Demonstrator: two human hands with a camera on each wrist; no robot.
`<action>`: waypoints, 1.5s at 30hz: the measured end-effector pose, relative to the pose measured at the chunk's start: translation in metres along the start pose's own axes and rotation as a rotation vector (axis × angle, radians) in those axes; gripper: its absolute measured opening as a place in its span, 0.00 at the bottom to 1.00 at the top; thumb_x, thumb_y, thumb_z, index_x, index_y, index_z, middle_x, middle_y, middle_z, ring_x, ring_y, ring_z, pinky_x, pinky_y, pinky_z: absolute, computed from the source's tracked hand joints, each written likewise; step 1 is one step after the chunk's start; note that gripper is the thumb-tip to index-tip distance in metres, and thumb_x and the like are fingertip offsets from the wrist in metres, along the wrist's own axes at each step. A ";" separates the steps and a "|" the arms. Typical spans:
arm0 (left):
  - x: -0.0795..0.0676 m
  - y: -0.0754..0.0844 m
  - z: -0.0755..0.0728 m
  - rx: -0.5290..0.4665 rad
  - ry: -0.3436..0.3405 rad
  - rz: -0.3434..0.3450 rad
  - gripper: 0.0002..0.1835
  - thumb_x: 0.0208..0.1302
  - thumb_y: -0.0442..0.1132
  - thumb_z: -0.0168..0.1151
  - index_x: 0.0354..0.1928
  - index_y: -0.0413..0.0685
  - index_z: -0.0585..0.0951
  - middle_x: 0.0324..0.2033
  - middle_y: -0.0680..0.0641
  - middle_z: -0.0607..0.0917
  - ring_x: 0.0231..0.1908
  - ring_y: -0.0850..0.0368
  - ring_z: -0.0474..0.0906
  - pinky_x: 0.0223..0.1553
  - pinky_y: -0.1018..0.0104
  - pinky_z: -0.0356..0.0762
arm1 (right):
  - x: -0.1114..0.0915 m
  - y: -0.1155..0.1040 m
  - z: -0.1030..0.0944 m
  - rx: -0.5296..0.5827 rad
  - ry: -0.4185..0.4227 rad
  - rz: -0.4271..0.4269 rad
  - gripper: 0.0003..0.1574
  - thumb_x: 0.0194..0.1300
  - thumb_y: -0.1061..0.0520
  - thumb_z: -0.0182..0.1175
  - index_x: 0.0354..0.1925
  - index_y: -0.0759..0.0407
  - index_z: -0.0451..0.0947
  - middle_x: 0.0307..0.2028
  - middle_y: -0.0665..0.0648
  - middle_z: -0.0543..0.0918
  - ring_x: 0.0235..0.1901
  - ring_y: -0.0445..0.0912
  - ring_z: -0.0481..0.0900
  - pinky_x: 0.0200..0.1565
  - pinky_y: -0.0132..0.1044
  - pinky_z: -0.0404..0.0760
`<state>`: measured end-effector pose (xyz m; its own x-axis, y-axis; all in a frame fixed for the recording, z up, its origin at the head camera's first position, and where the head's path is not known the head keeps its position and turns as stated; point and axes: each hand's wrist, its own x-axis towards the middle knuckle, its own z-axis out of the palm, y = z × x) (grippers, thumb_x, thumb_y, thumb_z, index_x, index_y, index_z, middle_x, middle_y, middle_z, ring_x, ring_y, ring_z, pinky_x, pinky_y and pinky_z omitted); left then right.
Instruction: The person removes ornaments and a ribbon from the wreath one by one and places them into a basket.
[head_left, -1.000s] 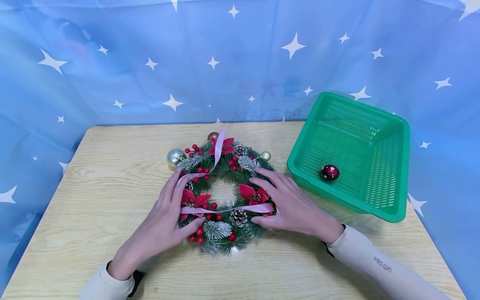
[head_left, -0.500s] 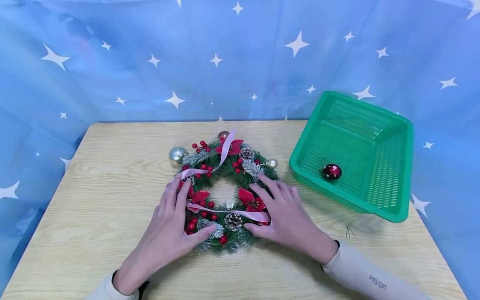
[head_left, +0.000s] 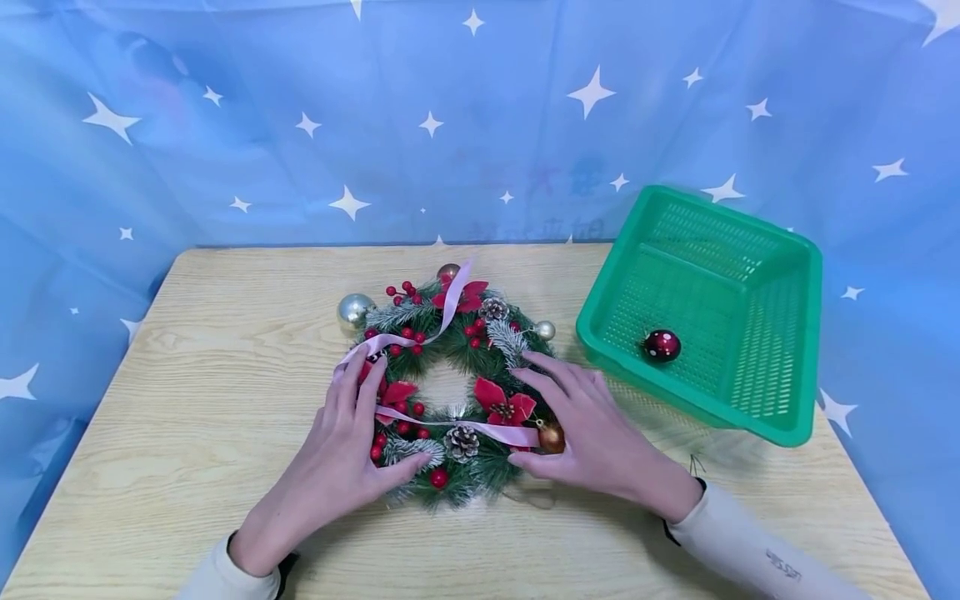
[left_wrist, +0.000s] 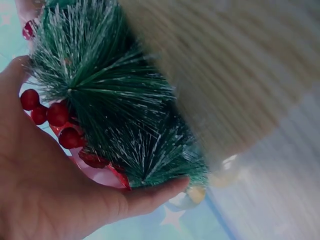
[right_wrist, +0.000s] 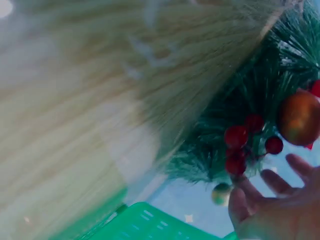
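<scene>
A Christmas wreath [head_left: 450, 333] of green sprigs, red flowers, berries and pinecones lies flat on the wooden table. A pale pink ribbon [head_left: 491, 432] runs across its front and curls up toward the back. My left hand [head_left: 337, 450] grips its left side, thumb along the front and fingers over the outer edge. Around the right side, my right hand [head_left: 600, 433] is spread with fingers and thumb apart. A gold ball ornament [head_left: 551, 437] shows between that thumb and fingers. In the right wrist view, the fingertips [right_wrist: 272, 181] are beside red berries [right_wrist: 236, 137].
A green plastic basket [head_left: 806, 350] stands at the right back of the table [head_left: 195, 375], with a dark red ball [head_left: 662, 345] inside. Silver balls [head_left: 356, 312] and a bronze ball [head_left: 448, 272] sit around the wreath's outer edge. A blue starry cloth [head_left: 262, 100] hangs behind.
The wreath has shifted right and turned slightly, its front pinecone moving left. My right hand has lately drawn back to the right, uncovering the gold ball. My left hand has moved slightly right.
</scene>
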<state>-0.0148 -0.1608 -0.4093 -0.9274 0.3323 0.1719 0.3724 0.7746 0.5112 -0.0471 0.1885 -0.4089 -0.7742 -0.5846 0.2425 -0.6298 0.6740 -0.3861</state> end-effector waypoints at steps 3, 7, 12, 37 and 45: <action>0.001 -0.005 -0.002 -0.009 -0.019 0.011 0.70 0.59 0.68 0.79 0.88 0.41 0.47 0.87 0.41 0.39 0.83 0.31 0.43 0.67 0.17 0.58 | -0.005 0.004 -0.004 0.007 0.022 -0.001 0.62 0.62 0.23 0.72 0.81 0.51 0.67 0.82 0.56 0.62 0.78 0.54 0.64 0.63 0.68 0.69; 0.001 -0.009 -0.002 -0.012 -0.054 -0.002 0.70 0.61 0.70 0.77 0.88 0.41 0.47 0.87 0.41 0.38 0.84 0.32 0.40 0.68 0.17 0.56 | -0.012 0.007 -0.008 0.032 0.081 0.004 0.59 0.63 0.26 0.73 0.78 0.55 0.70 0.79 0.59 0.67 0.75 0.58 0.68 0.65 0.70 0.70; 0.002 -0.009 -0.001 -0.018 -0.050 -0.008 0.70 0.61 0.71 0.76 0.89 0.43 0.46 0.88 0.42 0.37 0.84 0.33 0.38 0.69 0.17 0.55 | -0.021 0.007 -0.007 0.051 0.160 -0.018 0.50 0.67 0.29 0.73 0.72 0.58 0.76 0.71 0.61 0.75 0.67 0.57 0.75 0.61 0.62 0.79; 0.001 -0.009 0.000 -0.013 -0.058 -0.025 0.68 0.62 0.69 0.76 0.89 0.46 0.45 0.87 0.41 0.36 0.82 0.23 0.39 0.68 0.15 0.54 | -0.036 0.000 0.001 0.121 0.188 -0.027 0.32 0.56 0.54 0.82 0.57 0.57 0.82 0.55 0.53 0.82 0.43 0.44 0.84 0.38 0.37 0.88; 0.001 -0.008 0.000 -0.013 -0.065 -0.025 0.68 0.64 0.69 0.75 0.89 0.45 0.45 0.88 0.42 0.35 0.81 0.20 0.40 0.66 0.14 0.56 | -0.036 -0.002 0.002 0.218 0.192 -0.021 0.30 0.55 0.64 0.81 0.55 0.58 0.82 0.54 0.53 0.82 0.40 0.42 0.86 0.40 0.29 0.86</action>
<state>-0.0185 -0.1666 -0.4133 -0.9319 0.3474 0.1046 0.3483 0.7760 0.5258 -0.0178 0.2071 -0.4183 -0.7722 -0.4872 0.4079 -0.6333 0.5378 -0.5565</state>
